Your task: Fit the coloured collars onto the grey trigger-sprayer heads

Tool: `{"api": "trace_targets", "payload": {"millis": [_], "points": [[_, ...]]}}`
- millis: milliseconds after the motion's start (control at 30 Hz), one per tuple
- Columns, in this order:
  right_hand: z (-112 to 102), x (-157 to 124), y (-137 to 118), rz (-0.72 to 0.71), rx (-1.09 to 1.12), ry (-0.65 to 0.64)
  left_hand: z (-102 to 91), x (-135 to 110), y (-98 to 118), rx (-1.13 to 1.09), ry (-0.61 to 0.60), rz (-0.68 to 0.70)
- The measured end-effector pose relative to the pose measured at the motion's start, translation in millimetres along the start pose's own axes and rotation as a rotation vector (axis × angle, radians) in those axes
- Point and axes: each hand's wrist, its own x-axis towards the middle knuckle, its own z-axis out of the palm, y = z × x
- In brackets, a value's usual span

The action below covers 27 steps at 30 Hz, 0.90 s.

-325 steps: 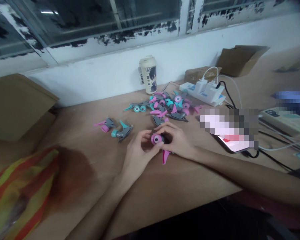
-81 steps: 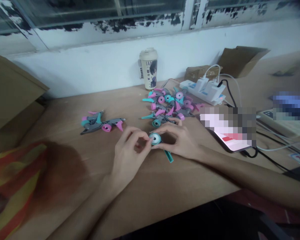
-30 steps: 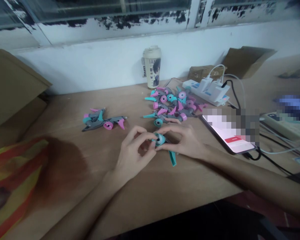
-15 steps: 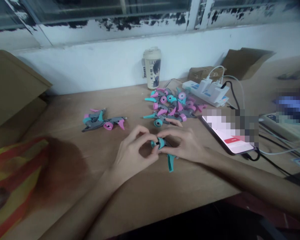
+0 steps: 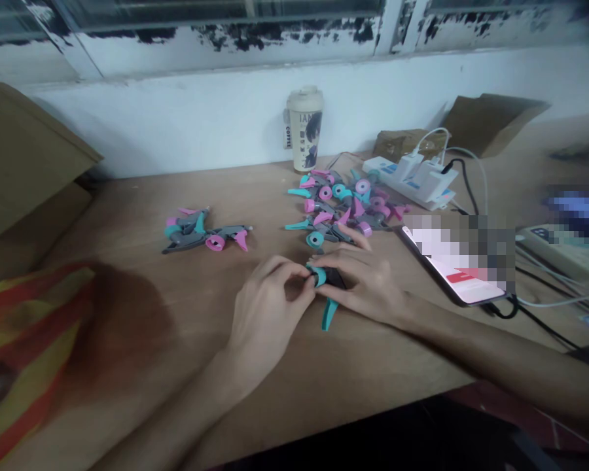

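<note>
A trigger sprayer head (image 5: 329,315) with a grey body, teal collar and teal trigger is held just above the table, its collar facing left. My right hand (image 5: 368,278) is closed around it, thumb and fingers gripping near the collar and hiding much of the body. At the collar's mouth, my left hand (image 5: 269,301) has its thumb and fingertips pinched together. Whatever is between those fingertips is hidden. Just beyond my hands lies a pile of pink, teal and grey sprayer heads (image 5: 325,193). A smaller group of sprayer heads (image 5: 214,243) rests to the left.
A printed coffee cup (image 5: 307,131) stands by the wall. Right of the pile are a white power strip (image 5: 410,180) with cables and a lit phone (image 5: 464,281). Cardboard (image 5: 24,157) stands at left, above a red-and-yellow bag (image 5: 34,340).
My left fingertips have drawn closer together at the collar, and the left hand has turned slightly. The sprayer head has tilted a little, its trigger shifting left. The whole view has shifted slightly.
</note>
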Motion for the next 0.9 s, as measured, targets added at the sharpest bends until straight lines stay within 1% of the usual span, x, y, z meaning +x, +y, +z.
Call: {"api": "trace_targets", "payload": {"millis": [33,100,233,300,367,467,567,667,767,833,900], "points": [[1.0,0.0,0.2,0.004,-0.005,0.000,1.3,-1.3,-0.2,0.015,0.006,-0.008],[2.7,0.0,1.1,0.020,-0.003,0.016,4.3,-3.2,-1.8,-0.024,0.033,0.009],[3.6,-0.7,5.7,0.091,0.022,0.042,8.7,-4.5,-6.6,-0.198,0.080,0.150],[2.7,-1.0,8.5,0.133,0.032,0.054,9.7,-4.0,-8.2,-0.214,0.079,0.207],[1.5,-0.8,10.1,0.162,0.041,0.062,10.3,-2.8,-9.8,-0.211,0.061,0.227],[1.3,0.0,9.0,0.170,0.054,0.043,11.9,-0.5,-12.9,-0.244,0.003,0.183],[4.1,0.5,5.3,0.143,0.066,-0.006,15.4,1.1,-15.6,-0.288,-0.017,0.081],[7.9,0.8,3.1,0.105,0.059,-0.060,18.7,1.9,-15.2,-0.337,0.032,-0.039],[8.3,2.1,3.5,0.092,0.048,-0.076,16.5,5.5,-13.8,-0.369,0.069,-0.089],[5.8,3.8,4.2,0.103,0.038,-0.054,8.8,11.8,-16.6,-0.375,0.100,-0.107],[1.7,5.8,5.1,0.143,0.019,0.001,-5.2,21.2,-25.8,-0.419,0.165,-0.169]]}}
